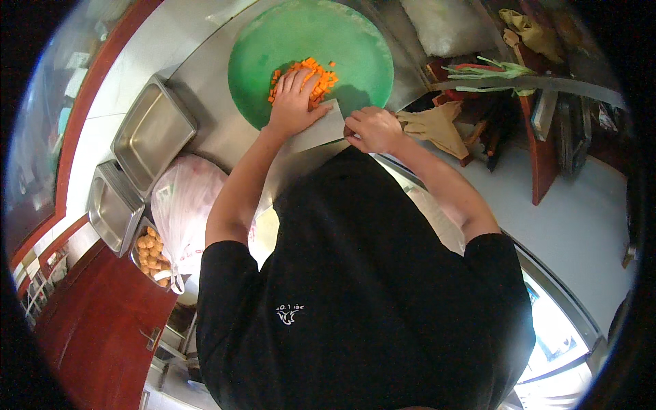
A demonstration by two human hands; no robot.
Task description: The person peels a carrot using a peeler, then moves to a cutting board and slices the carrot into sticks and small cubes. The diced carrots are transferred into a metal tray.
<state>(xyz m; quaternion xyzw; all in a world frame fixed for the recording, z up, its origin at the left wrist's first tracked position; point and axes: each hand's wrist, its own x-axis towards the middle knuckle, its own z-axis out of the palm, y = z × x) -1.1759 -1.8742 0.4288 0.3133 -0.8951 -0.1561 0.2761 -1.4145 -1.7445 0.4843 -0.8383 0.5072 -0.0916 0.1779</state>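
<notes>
Diced orange pieces, carrot by their look (pixel 326 82), lie heaped on a round green cutting board (pixel 359 46). My left hand (pixel 294 105) rests over the heap with its fingers spread on the dice, and its thumb reaches over the broad metal blade of a cleaver (pixel 320 125). The blade lies at the near edge of the board, beside the heap. My right hand (pixel 371 128) is closed around the cleaver's handle end, which the fingers mostly hide.
Metal trays (pixel 154 138) stand at the left, near a tied plastic bag (pixel 187 200) and a pan of round brown balls (pixel 149 251). To the right are a tan glove (pixel 435 125), green stalks (pixel 487 72) on a rack, and a filled clear bag (pixel 441 25).
</notes>
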